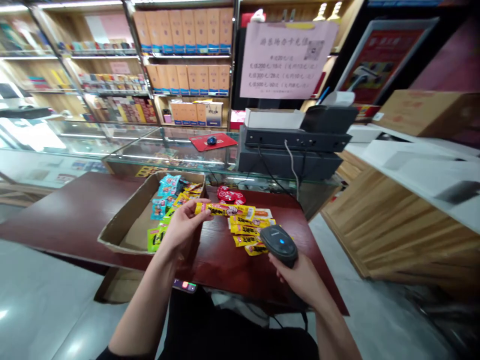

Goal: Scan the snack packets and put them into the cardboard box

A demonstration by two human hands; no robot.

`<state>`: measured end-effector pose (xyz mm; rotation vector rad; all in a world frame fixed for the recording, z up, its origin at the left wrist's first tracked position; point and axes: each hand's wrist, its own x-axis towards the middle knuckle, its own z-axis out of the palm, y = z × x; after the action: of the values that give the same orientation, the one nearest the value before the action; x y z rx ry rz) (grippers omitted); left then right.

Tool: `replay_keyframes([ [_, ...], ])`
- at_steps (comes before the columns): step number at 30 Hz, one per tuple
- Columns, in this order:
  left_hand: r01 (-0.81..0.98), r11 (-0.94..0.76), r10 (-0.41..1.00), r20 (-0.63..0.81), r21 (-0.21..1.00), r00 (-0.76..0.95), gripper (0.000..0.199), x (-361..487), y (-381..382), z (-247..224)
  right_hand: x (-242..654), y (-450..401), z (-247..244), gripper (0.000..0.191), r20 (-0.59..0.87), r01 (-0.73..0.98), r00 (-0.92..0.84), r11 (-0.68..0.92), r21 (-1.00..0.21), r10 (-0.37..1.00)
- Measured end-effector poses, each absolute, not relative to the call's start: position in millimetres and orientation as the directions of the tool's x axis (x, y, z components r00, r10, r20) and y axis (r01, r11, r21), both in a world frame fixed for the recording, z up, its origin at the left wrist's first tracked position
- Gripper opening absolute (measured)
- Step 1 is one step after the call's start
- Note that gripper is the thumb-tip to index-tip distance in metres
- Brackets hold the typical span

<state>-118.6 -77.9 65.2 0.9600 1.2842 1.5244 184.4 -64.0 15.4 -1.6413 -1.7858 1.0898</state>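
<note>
My left hand [186,223] pinches one end of a long yellow packet [228,210], which points to the right over the dark red table [213,265]. In my right hand [300,275] is a black handheld scanner [279,243] with a small blue light, its head near the packets. Several similar yellow packets [245,230] lie in a fanned pile between my hands. Left of them stands an open cardboard box [129,220] holding blue packets [169,186], green packets [153,240] and yellow ones. A red packet [231,195] lies behind the held packet.
Behind the table runs a glass display counter [172,145] with a mouse [211,140] on a red mat. Black machines [288,160] with cables stand at the back right. A phone [185,285] shows by the near table edge. Lower left is another cardboard box [118,285].
</note>
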Motion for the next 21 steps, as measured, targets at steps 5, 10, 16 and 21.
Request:
replay_keyframes([
  [5, 0.011, -0.126, 0.887, 0.118, 0.992, -0.446, 0.056, -198, -108, 106, 158, -53, 21, 0.032, -0.130, 0.585, -0.245, 0.039, -0.810, 0.961],
  [10, 0.067, -0.090, 0.830, 0.112, 0.994, -0.547, 0.055, -293, -124, 105, 136, -45, 16, 0.034, -0.116, 0.593, -0.310, 0.096, -0.800, 0.944],
  [16, 0.151, 0.156, 0.822, -0.044, 0.976, -0.567, 0.051, -348, -112, 67, 115, -40, 9, 0.033, -0.104, 0.630, -0.331, 0.137, -0.765, 0.938],
  [21, 0.169, 0.270, 0.878, -0.170, 0.948, -0.448, 0.043, -345, -92, 36, 103, -43, 11, 0.036, -0.134, 0.682, -0.297, 0.112, -0.723, 0.946],
])
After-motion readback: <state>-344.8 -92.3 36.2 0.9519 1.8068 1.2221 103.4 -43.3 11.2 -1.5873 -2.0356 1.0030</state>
